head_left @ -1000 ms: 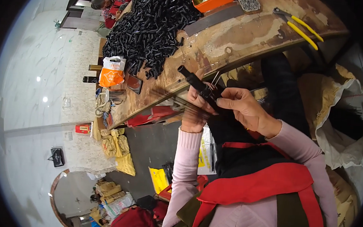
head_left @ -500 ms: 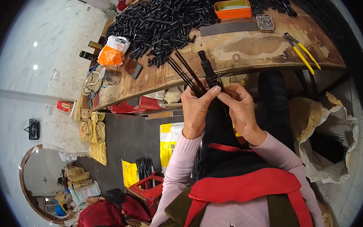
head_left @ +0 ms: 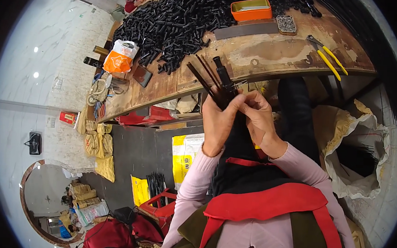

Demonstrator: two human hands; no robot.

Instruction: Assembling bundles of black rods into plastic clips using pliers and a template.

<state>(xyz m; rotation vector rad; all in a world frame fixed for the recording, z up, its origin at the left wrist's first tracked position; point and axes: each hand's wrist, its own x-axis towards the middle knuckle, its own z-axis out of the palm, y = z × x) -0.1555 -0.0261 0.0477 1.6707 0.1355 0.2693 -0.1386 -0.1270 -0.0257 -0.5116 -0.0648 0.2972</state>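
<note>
Above my lap, my left hand (head_left: 219, 125) is closed round a bundle of thin black rods (head_left: 200, 80), their ends sticking up past the fingers. Next to them, a black ridged tubular piece (head_left: 221, 72) with a narrow neck points up toward the table edge. Thin wire-like ends fan out around its base. My right hand (head_left: 261, 127) is closed in a pinch beside that base, thumb against forefinger. What lies between those fingertips is too small to make out. The lower part of the bundle disappears behind both hands and against my dark apron.
On the wooden table (head_left: 257, 55) lie a heap of black tubular parts (head_left: 168, 26), an orange box (head_left: 251, 12), a small tray of tiny pieces (head_left: 286, 24) and yellow-handled pliers (head_left: 329, 59). A phone (head_left: 142, 76) rests near a plastic bag (head_left: 120, 58). An open sack (head_left: 355, 161) stands right.
The rods have drawn closer together and tilt more to the left. My right fingers have closed in tighter beside the tubular piece. The whole view has shifted slightly.
</note>
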